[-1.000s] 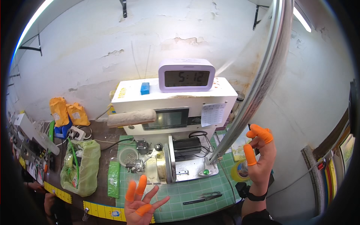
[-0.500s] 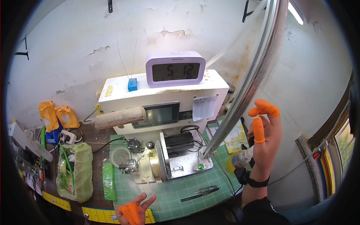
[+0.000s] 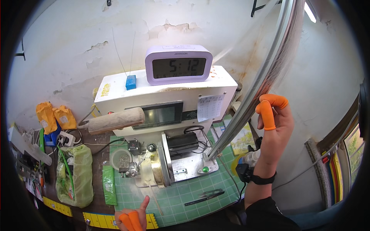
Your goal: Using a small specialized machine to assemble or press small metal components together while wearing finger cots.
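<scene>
My right hand [image 3: 274, 113] is raised on the right, orange finger cots on its thumb and finger, their tips pinched together. The pinch meets the edge of a bundle of fine, hair-thin strands [image 3: 278, 63] hanging along an upright metal rail [image 3: 246, 117]. Anything between the tips is too small to make out. Low in the view, my left hand [image 3: 132, 220] is over the front of a green cutting mat [image 3: 173, 215]; two fingers in orange cots are curled loosely, one digit stretches up apart. It holds nothing visible. Just beyond it stands a small machine with a brass wheel [image 3: 158, 169] and black motor [image 3: 183, 144].
A white housing [image 3: 216, 82] with a screen carries a lilac digital clock [image 3: 179, 80] and a blue block [image 3: 131, 82]. A dusty padded arm [image 3: 111, 121] juts out in front. Tweezers [image 3: 204, 197] lie on the mat; a green bag [image 3: 83, 177] stands left. A bottle [image 3: 250, 158] is behind my right wrist.
My right thumb and finger have closed from apart into a pinch beside the strands. My left hand has dropped slightly, with fewer digits stretched out. The view has shifted a little.
</scene>
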`<state>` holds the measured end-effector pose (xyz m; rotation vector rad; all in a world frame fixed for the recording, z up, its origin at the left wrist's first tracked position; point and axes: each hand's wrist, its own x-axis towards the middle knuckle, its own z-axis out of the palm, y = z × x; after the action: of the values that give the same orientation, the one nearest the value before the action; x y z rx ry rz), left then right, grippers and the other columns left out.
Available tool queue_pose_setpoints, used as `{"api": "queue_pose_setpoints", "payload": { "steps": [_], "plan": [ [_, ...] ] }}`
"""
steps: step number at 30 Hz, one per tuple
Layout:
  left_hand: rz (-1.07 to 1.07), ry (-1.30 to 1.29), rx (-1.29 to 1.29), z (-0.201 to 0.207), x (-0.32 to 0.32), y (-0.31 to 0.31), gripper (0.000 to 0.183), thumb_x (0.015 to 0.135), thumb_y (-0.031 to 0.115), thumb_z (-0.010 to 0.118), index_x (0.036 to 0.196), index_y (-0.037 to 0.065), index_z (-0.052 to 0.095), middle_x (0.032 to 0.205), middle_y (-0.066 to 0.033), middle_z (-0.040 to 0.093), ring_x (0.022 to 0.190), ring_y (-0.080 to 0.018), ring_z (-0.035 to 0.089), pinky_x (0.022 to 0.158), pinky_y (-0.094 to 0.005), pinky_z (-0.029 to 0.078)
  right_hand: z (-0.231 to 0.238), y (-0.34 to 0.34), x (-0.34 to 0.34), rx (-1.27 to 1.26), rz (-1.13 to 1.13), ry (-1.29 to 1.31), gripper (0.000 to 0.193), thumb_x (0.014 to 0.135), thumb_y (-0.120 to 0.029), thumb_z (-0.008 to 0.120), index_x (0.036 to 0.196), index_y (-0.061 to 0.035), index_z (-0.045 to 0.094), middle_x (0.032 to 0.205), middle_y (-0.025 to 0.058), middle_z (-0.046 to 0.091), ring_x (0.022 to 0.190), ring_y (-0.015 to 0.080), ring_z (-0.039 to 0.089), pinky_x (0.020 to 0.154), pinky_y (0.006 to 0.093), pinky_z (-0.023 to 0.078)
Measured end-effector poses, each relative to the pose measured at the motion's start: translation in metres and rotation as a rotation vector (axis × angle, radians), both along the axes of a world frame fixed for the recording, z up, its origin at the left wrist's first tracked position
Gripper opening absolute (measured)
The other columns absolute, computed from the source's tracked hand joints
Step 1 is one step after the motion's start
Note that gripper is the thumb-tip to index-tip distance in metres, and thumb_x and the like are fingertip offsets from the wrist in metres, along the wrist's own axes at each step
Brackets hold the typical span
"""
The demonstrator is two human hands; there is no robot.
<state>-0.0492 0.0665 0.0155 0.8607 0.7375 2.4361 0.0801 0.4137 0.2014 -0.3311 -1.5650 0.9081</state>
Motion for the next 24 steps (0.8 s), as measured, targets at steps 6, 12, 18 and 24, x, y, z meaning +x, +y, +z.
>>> {"api": "queue_pose_setpoints", "payload": {
  "steps": [6, 12, 18, 24],
  "plan": [
    [-0.070, 0.090, -0.053, 0.026, 0.000, 0.006, 0.034, 0.106, 0.017, 0.050, 0.074, 0.015, 0.040, 0.063, 0.0022, 0.034, 0.054, -0.0143, 0.035, 0.122, -0.0709, 0.026, -0.007, -0.005, 0.005, 0.011, -0.006, 0.019, 0.012, 0.099, -0.004, 0.068, 0.110, 0.0004, 0.066, 0.091, 0.0048, 0.068, 0.072, 0.0044, 0.058, 0.058, 0.0185, 0.040],
    [0.083, -0.130, -0.256, -0.022, 0.009, -0.039, 0.039, 0.108, 0.038, 0.049, 0.078, 0.014, 0.042, 0.067, 0.0000, 0.042, 0.054, -0.0178, 0.040, 0.094, -0.0549, 0.044, -0.041, -0.029, 0.019, -0.132, 0.160, 0.021, 0.010, 0.097, -0.001, 0.067, 0.107, 0.0010, 0.066, 0.087, 0.0051, 0.066, 0.068, 0.0061, 0.057, 0.059, 0.0181, 0.040],
    [0.010, 0.595, -0.582, 0.066, -0.007, 0.002, 0.057, 0.085, 0.006, 0.081, 0.139, 0.009, 0.061, 0.137, -0.0232, 0.056, 0.126, -0.0376, 0.059, 0.103, -0.0480, 0.051, -0.113, -0.098, 0.007, -0.020, 0.690, -0.496, 0.015, 0.086, 0.002, 0.076, 0.100, -0.0005, 0.070, 0.085, 0.0080, 0.065, 0.066, 0.0161, 0.061, 0.058, 0.0288, 0.045],
    [0.018, 0.781, -0.581, 0.067, 0.002, 0.030, 0.038, 0.078, 0.012, 0.090, 0.112, 0.004, 0.075, 0.106, -0.0119, 0.074, 0.108, -0.0277, 0.069, 0.091, -0.0402, 0.056, -0.148, -0.148, 0.000, -0.026, 0.947, -0.625, 0.015, 0.089, -0.002, 0.077, 0.101, -0.0018, 0.069, 0.080, 0.0093, 0.062, 0.061, 0.0189, 0.060, 0.055, 0.0295, 0.046]
  ]
}}
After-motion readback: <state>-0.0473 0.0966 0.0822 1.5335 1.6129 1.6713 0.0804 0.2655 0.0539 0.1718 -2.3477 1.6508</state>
